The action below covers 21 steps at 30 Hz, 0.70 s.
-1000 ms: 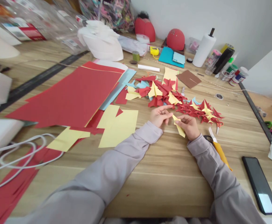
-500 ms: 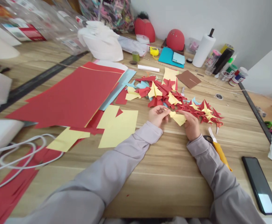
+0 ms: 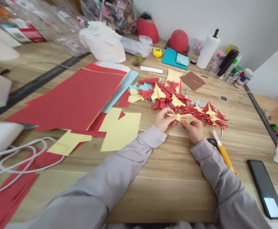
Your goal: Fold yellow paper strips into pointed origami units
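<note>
Between my hands is a small folded yellow paper piece point(image 3: 179, 117), its pointed wings spread sideways. My left hand point(image 3: 164, 120) pinches its left part between thumb and fingers. From the other side my right hand point(image 3: 193, 128) grips it, thumb on top. Just beyond my fingers lies a pile of folded red paper pieces point(image 3: 167, 92), mixed with some blue and yellow ones. A yellow paper plane point(image 3: 158, 92) rests on top of that pile. The folded pieces continue rightward in a row past my right hand.
Large red sheets point(image 3: 74, 98) and loose yellow sheets point(image 3: 123, 132) lie to the left. Right of my right hand is a yellow-handled tool point(image 3: 226, 159); a phone point(image 3: 266, 189) lies farther right. White cables point(image 3: 31, 152) loop at the left. Bottles point(image 3: 244, 78) stand at the back.
The yellow paper piece has turned, and its wings now spread flatter and wider. My right hand has shifted its hold, thumb and fingers closing nearer the middle.
</note>
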### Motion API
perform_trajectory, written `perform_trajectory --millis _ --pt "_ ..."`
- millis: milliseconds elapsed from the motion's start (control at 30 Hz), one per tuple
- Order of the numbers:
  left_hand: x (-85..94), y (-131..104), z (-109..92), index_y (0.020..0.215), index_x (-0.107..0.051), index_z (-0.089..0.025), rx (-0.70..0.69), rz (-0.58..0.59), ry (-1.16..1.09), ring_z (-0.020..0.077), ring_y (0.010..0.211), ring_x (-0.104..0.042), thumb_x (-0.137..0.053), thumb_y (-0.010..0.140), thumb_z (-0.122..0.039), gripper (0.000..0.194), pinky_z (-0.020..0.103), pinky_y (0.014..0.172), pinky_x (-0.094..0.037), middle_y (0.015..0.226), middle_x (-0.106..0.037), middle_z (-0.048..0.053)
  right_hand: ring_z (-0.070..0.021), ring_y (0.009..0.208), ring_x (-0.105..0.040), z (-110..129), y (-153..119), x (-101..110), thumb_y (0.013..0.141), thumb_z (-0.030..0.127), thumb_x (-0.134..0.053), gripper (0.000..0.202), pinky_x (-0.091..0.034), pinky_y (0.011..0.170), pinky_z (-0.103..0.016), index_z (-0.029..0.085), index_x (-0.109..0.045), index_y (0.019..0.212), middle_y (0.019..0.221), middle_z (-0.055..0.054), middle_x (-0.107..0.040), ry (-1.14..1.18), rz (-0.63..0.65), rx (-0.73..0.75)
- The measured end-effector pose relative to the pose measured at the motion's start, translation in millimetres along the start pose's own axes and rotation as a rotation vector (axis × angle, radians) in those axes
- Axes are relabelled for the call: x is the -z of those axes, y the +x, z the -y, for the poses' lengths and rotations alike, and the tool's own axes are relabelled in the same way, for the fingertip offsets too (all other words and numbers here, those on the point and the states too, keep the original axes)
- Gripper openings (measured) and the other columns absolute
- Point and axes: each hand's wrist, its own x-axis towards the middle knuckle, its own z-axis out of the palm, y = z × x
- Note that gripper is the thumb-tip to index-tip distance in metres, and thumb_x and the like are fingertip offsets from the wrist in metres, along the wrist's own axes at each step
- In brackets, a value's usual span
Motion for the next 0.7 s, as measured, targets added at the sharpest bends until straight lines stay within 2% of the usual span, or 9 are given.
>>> perform_trajectory --millis 100,233,467,700 --pt "-0.3 -3.1 -2.7 0.075 -0.063 -0.012 0.009 0.075 0.076 0.0093 0.045 -0.056 -0.075 0.056 -0.031 0.029 0.023 0.047 -0.047 0.061 -0.065 0.001 -0.0119 0.049 -0.052 -0.2 0.8 1.2 0.062 0.034 -0.073 0.021 -0.042 0.048 -0.027 0.02 -0.066 0.076 0.06 0.001 -0.062 0.019 -0.009 0.0" --pt "0.4 -5.9 -6.5 0.079 -0.07 -0.01 0.076 0.143 0.155 0.0114 0.048 -0.058 -0.076 0.057 -0.032 0.032 0.024 0.049 -0.048 0.058 -0.066 0.004 -0.0118 0.048 -0.052 1.9 0.4 2.0 0.062 0.035 -0.073 0.021 -0.042 0.047 -0.026 0.02 -0.064 0.073 0.056 0.002 -0.06 0.029 -0.006 -0.005" --pt "0.7 -5.6 -4.1 0.07 -0.071 -0.011 0.067 0.124 0.183 0.0113 0.045 -0.057 -0.073 0.06 -0.038 0.029 0.023 0.047 -0.047 0.055 -0.066 0.005 -0.0109 0.046 -0.05 3.9 -1.2 2.5 0.061 0.039 -0.074 0.023 -0.042 0.045 -0.025 0.019 -0.064 0.067 0.053 0.001 -0.06 -0.026 0.031 -0.001" --pt "0.2 -5.9 -3.5 0.065 -0.07 -0.01 0.032 0.127 0.169 0.0121 0.048 -0.059 -0.079 0.051 -0.029 0.025 0.025 0.049 -0.05 0.059 -0.066 0.006 -0.0116 0.045 -0.053 3.5 -2.3 3.7 0.061 0.034 -0.074 0.018 -0.041 0.044 -0.025 0.018 -0.067 0.066 0.055 0.0 -0.063 0.024 0.07 -0.022"
